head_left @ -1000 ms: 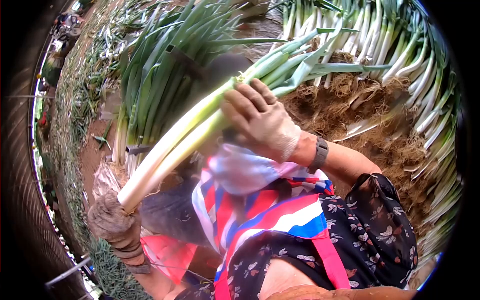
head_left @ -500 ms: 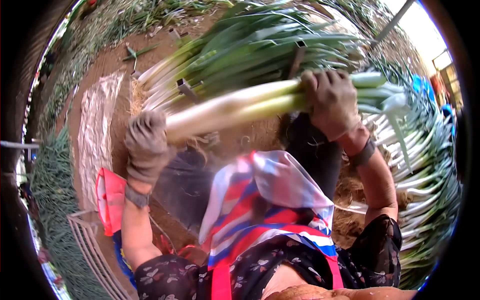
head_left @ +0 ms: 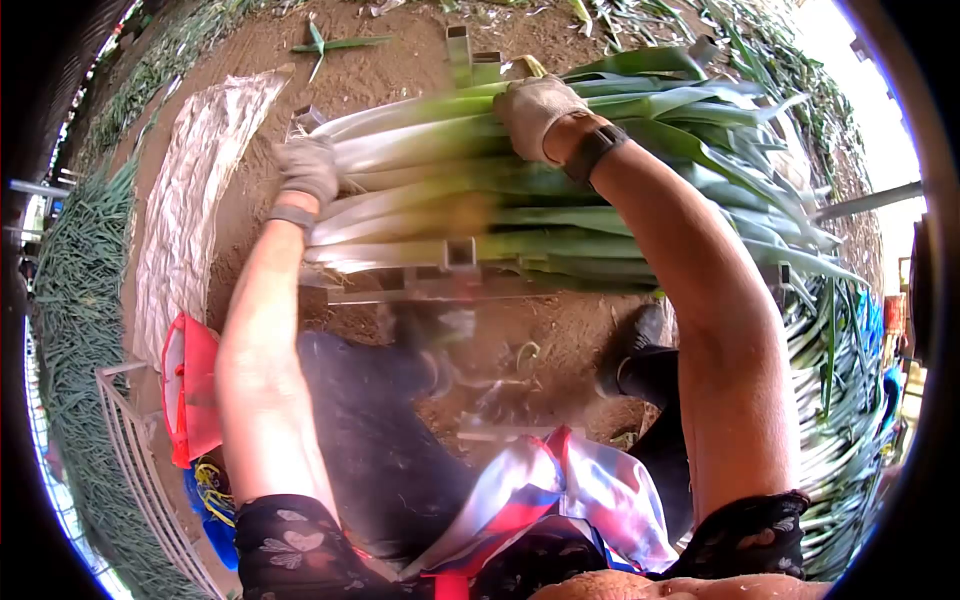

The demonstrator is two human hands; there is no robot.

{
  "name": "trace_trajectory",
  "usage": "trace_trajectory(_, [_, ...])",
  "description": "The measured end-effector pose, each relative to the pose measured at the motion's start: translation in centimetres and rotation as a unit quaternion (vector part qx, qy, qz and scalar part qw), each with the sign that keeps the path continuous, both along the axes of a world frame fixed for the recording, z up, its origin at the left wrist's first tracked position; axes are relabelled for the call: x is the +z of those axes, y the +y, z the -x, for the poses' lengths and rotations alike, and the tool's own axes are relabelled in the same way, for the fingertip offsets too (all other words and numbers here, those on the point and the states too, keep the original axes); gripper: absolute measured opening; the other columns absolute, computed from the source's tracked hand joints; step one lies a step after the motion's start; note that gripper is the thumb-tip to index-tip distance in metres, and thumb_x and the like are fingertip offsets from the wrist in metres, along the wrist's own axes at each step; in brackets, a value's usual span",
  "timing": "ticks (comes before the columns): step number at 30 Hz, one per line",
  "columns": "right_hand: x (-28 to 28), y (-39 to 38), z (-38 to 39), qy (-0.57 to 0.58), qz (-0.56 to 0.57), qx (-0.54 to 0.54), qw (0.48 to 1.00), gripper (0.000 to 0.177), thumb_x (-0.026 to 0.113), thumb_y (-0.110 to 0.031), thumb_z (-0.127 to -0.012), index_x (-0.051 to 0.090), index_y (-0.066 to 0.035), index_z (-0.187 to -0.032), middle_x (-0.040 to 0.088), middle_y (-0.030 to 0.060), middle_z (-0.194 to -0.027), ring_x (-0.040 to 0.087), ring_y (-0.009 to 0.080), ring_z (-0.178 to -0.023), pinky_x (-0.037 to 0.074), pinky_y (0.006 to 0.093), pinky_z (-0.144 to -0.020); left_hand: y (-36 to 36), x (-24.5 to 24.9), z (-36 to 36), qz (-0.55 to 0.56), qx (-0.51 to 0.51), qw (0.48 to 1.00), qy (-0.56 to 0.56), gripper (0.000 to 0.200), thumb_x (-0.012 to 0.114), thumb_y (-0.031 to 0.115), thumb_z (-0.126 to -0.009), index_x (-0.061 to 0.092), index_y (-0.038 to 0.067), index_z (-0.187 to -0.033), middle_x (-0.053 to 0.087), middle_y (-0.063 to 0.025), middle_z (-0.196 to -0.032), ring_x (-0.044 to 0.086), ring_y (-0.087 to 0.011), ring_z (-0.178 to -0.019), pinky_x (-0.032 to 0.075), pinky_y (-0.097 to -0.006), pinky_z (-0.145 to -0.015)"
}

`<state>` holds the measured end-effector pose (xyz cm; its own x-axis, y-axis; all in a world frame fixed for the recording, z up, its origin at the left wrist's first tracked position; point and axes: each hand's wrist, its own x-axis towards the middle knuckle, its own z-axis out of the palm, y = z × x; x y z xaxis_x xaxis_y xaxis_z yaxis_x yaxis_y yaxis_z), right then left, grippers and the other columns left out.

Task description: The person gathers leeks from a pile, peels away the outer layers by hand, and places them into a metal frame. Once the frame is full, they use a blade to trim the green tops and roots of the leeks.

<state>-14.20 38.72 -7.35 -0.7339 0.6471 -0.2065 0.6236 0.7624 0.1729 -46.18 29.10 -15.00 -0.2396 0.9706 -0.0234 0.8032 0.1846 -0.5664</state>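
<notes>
A pile of long leeks (head_left: 570, 180) lies across a low metal rack (head_left: 460, 252), white root ends at left and green leaves at right. My left hand (head_left: 308, 170), in a grey glove, is at the root ends on the far left side of the pile, its fingers smeared by motion. In a like glove, my right hand (head_left: 540, 110) closes over the stalks at the far edge of the pile, where white turns green. Parts of the stalks are blurred.
Many more leeks (head_left: 835, 430) lie in a row at the right. Green leaves (head_left: 80, 300) are heaped at the left, beside a crumpled pale sheet (head_left: 195, 190), a red bag (head_left: 190, 390) and a white metal frame (head_left: 150, 470). A metal bar (head_left: 870, 200) juts in at the right.
Both hands have moved forward with the leeks, from in front of my body to the pile on the rack. The view has tilted, showing more of the rack and legs.
</notes>
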Motion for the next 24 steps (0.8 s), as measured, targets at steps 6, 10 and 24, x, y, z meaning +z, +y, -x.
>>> trace_trajectory(6, [2.5, 0.1, -0.2, -0.017, 0.037, 0.019, 0.999, 0.024, 0.062, -0.011, -0.077, 0.069, -0.002, -0.098, 0.071, 0.0178, -0.092, 0.069, 0.0360, -0.087, 0.055, 0.0442, -0.076, 0.9, 1.0, -0.8, 0.066, 0.010, 0.994, -0.092, 0.029, 0.063, 0.019, -0.076, 0.072, 0.006, -0.100, 0.072, -0.0167, -0.100, 0.070, -0.0286, -0.095, 0.051, -0.0473, -0.080])
trace_trajectory(10, [4.8, 0.1, -0.2, 0.019, -0.027, 0.003, 0.999, 0.029, 0.062, -0.011, -0.079, 0.064, -0.003, -0.107, 0.067, 0.0167, -0.100, 0.066, 0.0342, -0.093, 0.052, 0.0458, -0.082, 1.4, 3.9, 0.4, -0.031, -0.013, 0.993, -0.112, 0.021, 0.069, 0.022, -0.072, 0.075, 0.008, -0.086, 0.073, -0.0172, -0.092, 0.072, -0.0309, -0.080, 0.054, -0.0437, -0.068])
trace_trajectory(24, [0.8, 2.7, 1.8, 0.073, -0.067, -0.048, 0.994, 0.055, 0.075, -0.028, -0.080, 0.052, 0.000, -0.122, 0.060, 0.0205, -0.118, 0.058, 0.0343, -0.112, 0.048, 0.0452, -0.094, 6.0, -7.6, -2.3, -0.171, -0.052, 0.895, 0.409, 0.031, 0.054, 0.001, -0.086, 0.054, -0.007, -0.116, 0.061, -0.0232, -0.068, 0.060, -0.0333, -0.055, 0.039, -0.0499, -0.037])
